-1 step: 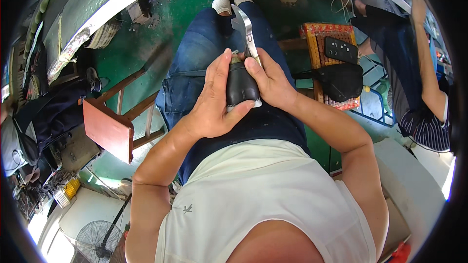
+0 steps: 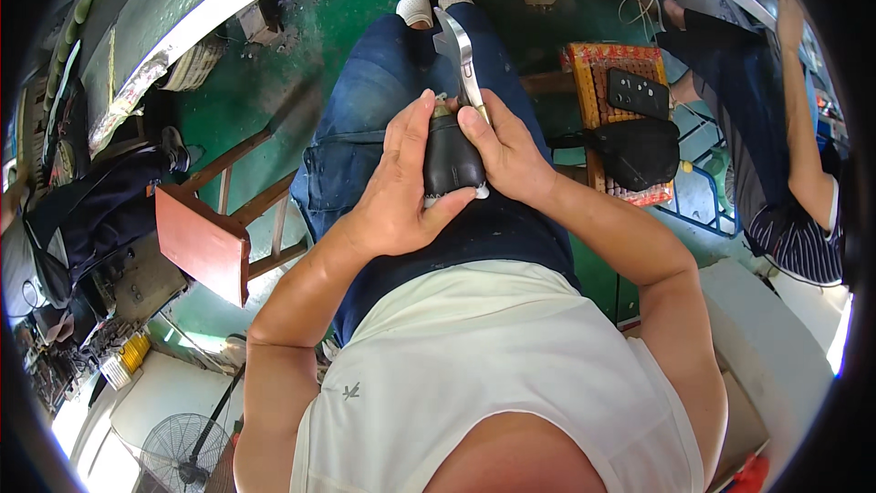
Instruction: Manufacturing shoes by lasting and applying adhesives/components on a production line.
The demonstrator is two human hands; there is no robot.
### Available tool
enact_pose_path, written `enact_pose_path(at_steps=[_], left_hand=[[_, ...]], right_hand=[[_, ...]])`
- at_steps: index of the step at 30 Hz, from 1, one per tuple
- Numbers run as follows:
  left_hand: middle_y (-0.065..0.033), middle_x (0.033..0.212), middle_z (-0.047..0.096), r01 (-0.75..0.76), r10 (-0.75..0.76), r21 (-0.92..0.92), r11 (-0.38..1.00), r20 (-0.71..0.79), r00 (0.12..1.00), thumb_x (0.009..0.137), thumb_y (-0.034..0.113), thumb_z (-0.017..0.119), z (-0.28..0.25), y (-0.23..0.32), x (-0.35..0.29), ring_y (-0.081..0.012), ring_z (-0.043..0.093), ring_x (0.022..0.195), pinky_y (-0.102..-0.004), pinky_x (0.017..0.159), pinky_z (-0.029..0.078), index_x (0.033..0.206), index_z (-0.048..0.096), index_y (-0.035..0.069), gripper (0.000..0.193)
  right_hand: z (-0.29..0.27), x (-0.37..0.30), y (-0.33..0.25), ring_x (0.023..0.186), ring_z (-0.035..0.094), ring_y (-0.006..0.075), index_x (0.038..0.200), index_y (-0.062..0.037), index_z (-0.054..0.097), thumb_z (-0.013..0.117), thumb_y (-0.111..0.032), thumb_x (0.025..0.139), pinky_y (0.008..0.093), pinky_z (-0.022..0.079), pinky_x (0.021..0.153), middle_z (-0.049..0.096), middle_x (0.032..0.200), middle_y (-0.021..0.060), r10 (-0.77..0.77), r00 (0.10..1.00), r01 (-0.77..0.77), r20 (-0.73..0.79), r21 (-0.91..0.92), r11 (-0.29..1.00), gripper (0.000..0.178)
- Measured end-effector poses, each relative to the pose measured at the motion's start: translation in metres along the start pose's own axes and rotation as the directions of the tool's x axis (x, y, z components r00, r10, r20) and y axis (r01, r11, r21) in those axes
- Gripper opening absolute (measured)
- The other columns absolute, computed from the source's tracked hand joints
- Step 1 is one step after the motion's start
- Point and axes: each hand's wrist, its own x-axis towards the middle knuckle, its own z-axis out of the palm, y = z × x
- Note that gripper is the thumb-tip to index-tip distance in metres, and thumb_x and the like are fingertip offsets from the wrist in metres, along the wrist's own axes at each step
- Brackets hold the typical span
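A rounded black leather shoe upper [image 2: 453, 160], seemingly on a last, rests over my lap with white edging at its near end. My left hand [image 2: 399, 173] cups its left side, fingers pointing away and thumb across the near end. At the other side, my right hand [image 2: 507, 148] presses against the upper and also grips silver metal pincers [image 2: 464, 59]. The tool's curved head points away from me, above my knees; its handles are mostly hidden in the right palm. A small yellowish bit [image 2: 442, 110] shows at the far end of the upper, between my hands.
To the left is a wooden stool [image 2: 203, 242] with a reddish top. At right, a beaded seat [image 2: 598, 82] holds a dark case [image 2: 638, 94] and a black pouch [image 2: 636, 153]. Another person [image 2: 794, 146] sits far right. A fan [image 2: 187, 456] stands lower left.
My hands, the shoe upper and the pincers stay almost still. The other person's raised hand at the far right has shifted slightly.
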Motion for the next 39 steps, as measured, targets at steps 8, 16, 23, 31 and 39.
enact_pose_path(at_steps=[8,16,23,31,39], left_hand=[[-0.0304,0.150,0.036,0.052,-0.051,0.133,0.990,-0.010,0.999,0.078,0.017,0.082,-0.008,-0.005,0.020,-0.0457,0.037,0.140,-0.0450,0.116,0.033,0.155,0.016,-0.008,0.104],[-0.0240,0.144,0.044,-0.015,0.027,-0.192,0.981,0.060,0.998,0.085,0.015,0.076,-0.011,-0.038,0.020,-0.0382,0.046,0.134,-0.0405,0.112,0.036,0.149,0.039,-0.004,0.076],[-0.0145,0.106,0.059,-0.200,0.199,0.111,0.974,0.020,0.980,0.093,0.007,0.066,-0.005,-0.062,0.045,-0.0319,0.059,0.103,-0.0389,0.087,0.048,0.108,0.062,0.002,0.016],[-0.0126,0.100,0.061,0.506,-0.675,-0.728,0.462,0.081,0.733,0.103,0.026,0.054,0.005,-0.116,0.077,-0.0240,0.064,0.091,-0.0397,0.072,0.058,0.114,0.058,0.002,0.027],[-0.0177,0.145,0.046,0.350,-0.707,-0.829,0.436,-0.075,0.703,0.100,0.056,0.053,-0.003,-0.114,0.034,-0.0301,0.045,0.135,-0.0478,0.105,0.044,0.145,0.039,-0.002,0.074]], right_hand=[[-0.017,0.022,0.000,0.094,0.066,0.0221,0.117,0.0021,0.058,0.063,-0.052,0.096,0.0347,0.051,0.085,0.068,0.102,0.0150,-0.024,0.998,0.026,-0.060,0.032,0.999,0.058],[-0.048,0.027,-0.034,0.091,0.062,0.0134,0.118,0.0058,0.057,0.083,-0.045,0.078,0.0289,0.051,0.077,0.065,0.100,0.0109,0.233,0.965,-0.215,0.119,-0.143,0.966,0.070],[-0.065,0.023,-0.028,0.109,0.058,0.0165,0.133,0.0053,0.051,0.079,-0.031,0.084,0.0324,0.046,0.098,0.062,0.119,0.0113,0.319,0.942,-0.310,0.105,-0.095,0.946,0.067],[-0.079,0.037,-0.035,0.100,0.062,0.0150,0.125,0.0037,0.058,0.075,-0.025,0.083,0.0307,0.051,0.087,0.066,0.112,0.0116,0.467,0.839,-0.513,0.280,0.121,0.850,0.053],[-0.113,0.012,0.008,0.094,0.067,0.0191,0.124,0.0019,0.060,0.071,-0.022,0.082,0.0326,0.055,0.085,0.068,0.111,0.0124,0.376,0.922,-0.381,0.087,0.359,0.852,0.050]])
